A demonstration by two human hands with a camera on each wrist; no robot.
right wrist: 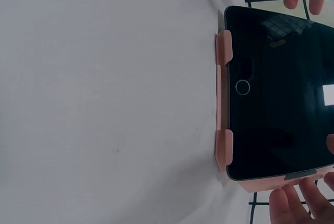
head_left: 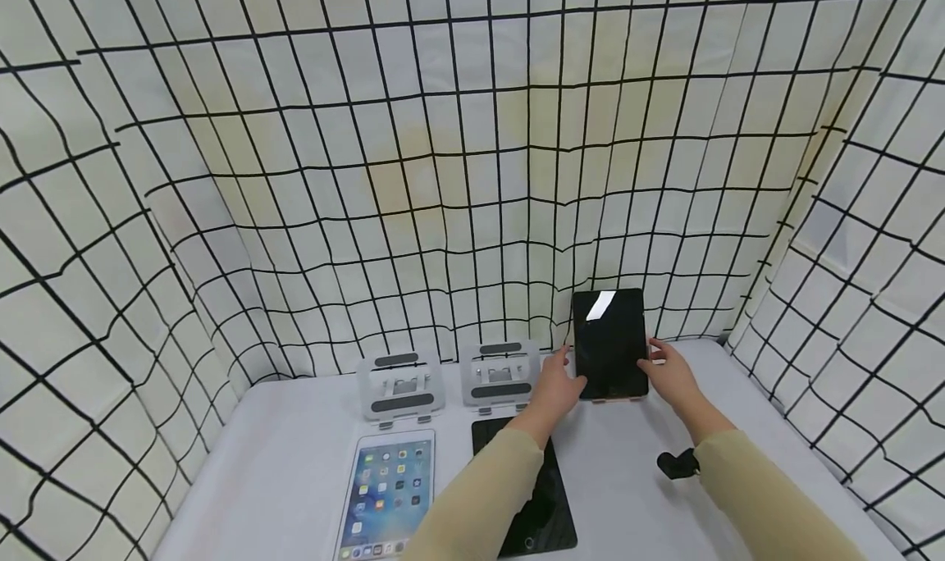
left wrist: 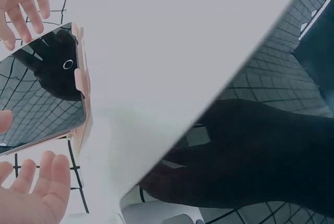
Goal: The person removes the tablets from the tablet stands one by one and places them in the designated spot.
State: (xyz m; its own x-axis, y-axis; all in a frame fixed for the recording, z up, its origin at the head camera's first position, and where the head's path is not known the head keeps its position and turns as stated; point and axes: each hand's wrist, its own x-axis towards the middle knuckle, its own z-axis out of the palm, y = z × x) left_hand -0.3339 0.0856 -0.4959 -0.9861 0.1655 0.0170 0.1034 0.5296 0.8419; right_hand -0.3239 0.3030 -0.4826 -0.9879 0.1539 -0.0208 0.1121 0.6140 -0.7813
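Note:
A black tablet with a round home button leans upright, screen facing me, on a pink stand whose two lips hold its lower edge. My left hand is at the tablet's left side, thumb over the front edge, its other fingers loosely extended beside it. On the opposite side is my right hand, its thumb by the screen edge. In the right wrist view its fingertips are right at the stand's pink side. Neither hand's fingers are closed round the tablet.
Two pale stands with grey pads are to the left at the back of the white table. In front of them lie a white tablet with its screen lit and a dark tablet, partly under my left forearm. Black-lined white cloth walls surround the table.

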